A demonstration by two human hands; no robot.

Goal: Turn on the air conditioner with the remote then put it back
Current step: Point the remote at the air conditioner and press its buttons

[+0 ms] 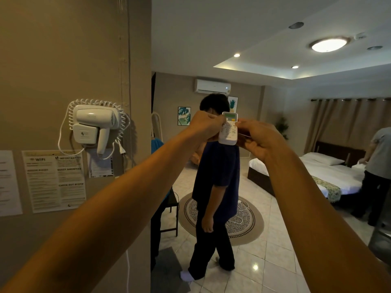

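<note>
I hold a white remote [229, 129] upright at arm's length, its small screen at the top and buttons facing me. My left hand [206, 126] grips its left side with the thumb over the buttons. My right hand [261, 141] holds its right edge and lower end. The white air conditioner [212, 86] hangs high on the far wall, straight beyond the remote, with a small lit display at its right end.
A person in dark clothes [215, 187] stands just ahead on the tiled floor. On the left wall hang a white hair dryer [95, 125] and paper notices [55, 180]. A bed [330, 174], another person [378, 172], a round rug [247, 220] and a chair [169, 210] are nearby.
</note>
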